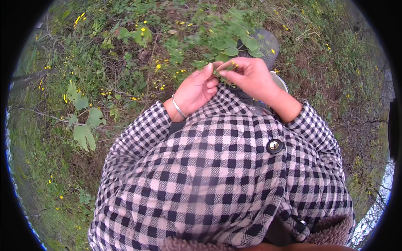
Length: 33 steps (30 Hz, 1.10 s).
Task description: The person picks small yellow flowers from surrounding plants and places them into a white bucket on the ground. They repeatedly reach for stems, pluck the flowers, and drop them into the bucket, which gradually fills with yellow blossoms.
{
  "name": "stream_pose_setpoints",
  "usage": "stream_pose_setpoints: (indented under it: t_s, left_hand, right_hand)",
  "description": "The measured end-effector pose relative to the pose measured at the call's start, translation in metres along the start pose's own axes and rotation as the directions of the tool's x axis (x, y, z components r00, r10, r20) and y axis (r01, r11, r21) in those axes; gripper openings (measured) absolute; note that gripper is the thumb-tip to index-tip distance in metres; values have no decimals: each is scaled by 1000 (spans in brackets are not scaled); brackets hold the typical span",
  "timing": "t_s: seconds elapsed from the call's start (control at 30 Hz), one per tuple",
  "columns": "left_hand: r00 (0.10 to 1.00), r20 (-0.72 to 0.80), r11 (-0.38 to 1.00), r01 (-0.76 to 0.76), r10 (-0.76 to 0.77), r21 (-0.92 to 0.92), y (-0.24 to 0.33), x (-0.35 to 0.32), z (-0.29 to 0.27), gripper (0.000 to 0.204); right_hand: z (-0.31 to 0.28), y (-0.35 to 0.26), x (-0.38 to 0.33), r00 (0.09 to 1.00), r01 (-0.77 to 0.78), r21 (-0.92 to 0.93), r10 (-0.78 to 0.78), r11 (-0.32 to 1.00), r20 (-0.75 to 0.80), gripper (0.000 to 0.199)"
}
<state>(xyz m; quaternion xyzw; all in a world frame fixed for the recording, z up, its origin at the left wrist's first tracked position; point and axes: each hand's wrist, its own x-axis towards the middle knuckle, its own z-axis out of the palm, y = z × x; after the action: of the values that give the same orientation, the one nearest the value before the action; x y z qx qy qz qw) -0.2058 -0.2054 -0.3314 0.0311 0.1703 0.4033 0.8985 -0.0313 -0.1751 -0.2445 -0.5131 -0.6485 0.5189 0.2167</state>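
In front of my body, my left hand (196, 90) and my right hand (250, 78) meet at their fingertips. Between them is a small green sprig (217, 74) with bits of yellow, perhaps flowers. My left fingers are curled, with thumb and forefinger pressed together at the sprig. The right thumb and forefinger pinch its other side. Exactly where the stem runs is hidden by the fingers. Just beyond the hands stands a leafy green plant (231, 47), close to my fingertips but seemingly apart from them.
A dark grey shoe (268, 47) rests on the weedy ground beyond my right hand. Beside my right wrist shows the pale rim of a round container (281, 79). Yellow flowers (158, 67) dot the growth. A broad-leaved twig (94, 117) sticks out at the left.
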Motion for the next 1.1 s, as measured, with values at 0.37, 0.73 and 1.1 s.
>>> stream_pose_setpoints:
  t_s: [0.37, 0.73, 1.1]
  left_hand:
    - [966, -174, 973, -166, 193, 158, -9, 10, -11, 16]
    - [949, -193, 933, -182, 249, 311, -17, 15, 3, 17]
    - [988, -107, 994, -108, 107, 1, -7, 9, 2, 14]
  right_hand:
    - [-35, 7, -8, 983, 89, -97, -71, 991, 170, 54]
    - [-27, 16, -8, 870, 485, -334, -483, 808, 98, 16]
    - [-42, 15, -8, 981, -184, 268, 157, 946, 117, 24]
